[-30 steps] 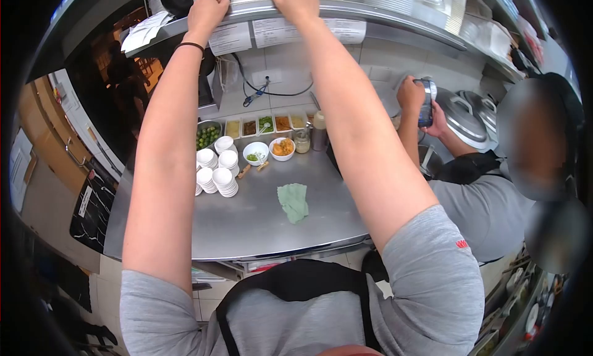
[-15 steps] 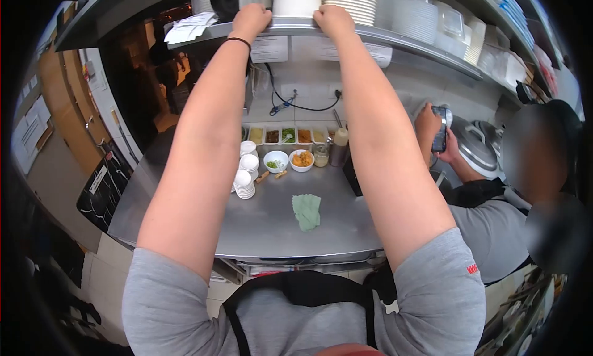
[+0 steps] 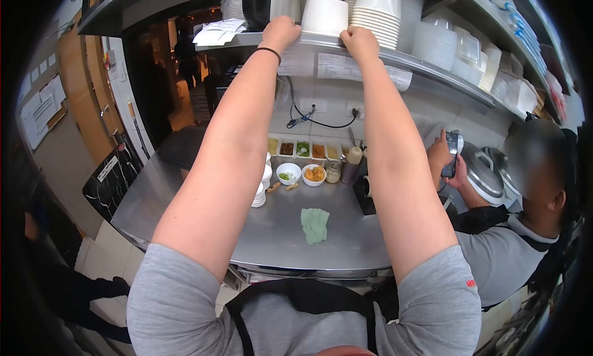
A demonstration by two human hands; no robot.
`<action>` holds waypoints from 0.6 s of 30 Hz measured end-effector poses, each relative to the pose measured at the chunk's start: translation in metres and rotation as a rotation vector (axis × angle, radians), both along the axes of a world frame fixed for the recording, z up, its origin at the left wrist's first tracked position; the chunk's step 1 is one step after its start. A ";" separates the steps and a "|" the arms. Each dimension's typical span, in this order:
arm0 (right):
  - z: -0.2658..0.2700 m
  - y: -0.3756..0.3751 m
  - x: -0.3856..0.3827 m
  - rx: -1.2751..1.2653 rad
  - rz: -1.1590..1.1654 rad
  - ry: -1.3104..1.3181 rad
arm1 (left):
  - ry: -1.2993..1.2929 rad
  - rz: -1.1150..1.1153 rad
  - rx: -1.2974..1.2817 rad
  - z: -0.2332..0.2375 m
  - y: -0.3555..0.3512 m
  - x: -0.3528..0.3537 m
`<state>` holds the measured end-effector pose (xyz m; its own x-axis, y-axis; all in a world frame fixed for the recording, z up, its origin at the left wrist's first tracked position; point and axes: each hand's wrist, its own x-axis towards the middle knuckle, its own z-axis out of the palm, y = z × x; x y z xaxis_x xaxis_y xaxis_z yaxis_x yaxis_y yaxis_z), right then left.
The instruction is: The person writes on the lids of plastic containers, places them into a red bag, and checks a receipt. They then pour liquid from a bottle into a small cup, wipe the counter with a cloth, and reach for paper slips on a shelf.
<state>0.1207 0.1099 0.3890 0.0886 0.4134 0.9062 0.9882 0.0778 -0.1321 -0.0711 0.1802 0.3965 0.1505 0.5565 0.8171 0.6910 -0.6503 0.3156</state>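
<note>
Both my arms reach up to the metal shelf [image 3: 420,57]. My left hand [image 3: 281,33] is closed at the shelf's front edge, left of a white tub [image 3: 325,16] that stands upside down. On the tub's right, my right hand [image 3: 361,44] is closed on the same edge, just in front of a stack of white bowls [image 3: 377,16]. The fingers curl over the edge, and their tips are partly hidden. Left of my left hand are a dark, rounded container [image 3: 256,9] and some papers [image 3: 219,32].
Below is a steel counter [image 3: 278,232] with a green cloth [image 3: 315,226], a bowl of greens [image 3: 288,174], a bowl of orange food [image 3: 314,175] and several topping tubs [image 3: 302,148]. At right, a co-worker [image 3: 513,245] holds a phone [image 3: 452,153] beside a lidded pot [image 3: 485,171].
The view has shifted, so the shelf and counter appear lower and farther right. My hands keep their places on the shelf edge. Another person's dark-clothed legs now show at lower left.
</note>
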 end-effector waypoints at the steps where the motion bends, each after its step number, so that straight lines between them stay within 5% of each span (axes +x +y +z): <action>1: 0.000 0.001 0.000 -0.014 -0.012 0.002 | -0.007 0.000 -0.007 0.001 0.001 0.000; 18: 0.004 -0.004 -0.001 -0.120 0.018 0.112 | -0.011 -0.019 0.014 0.000 0.004 -0.001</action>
<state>0.1199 0.1055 0.3931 0.1775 0.5207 0.8351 0.9654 0.0727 -0.2505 -0.0723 0.1840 0.3966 0.1516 0.5423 0.8264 0.6753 -0.6674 0.3141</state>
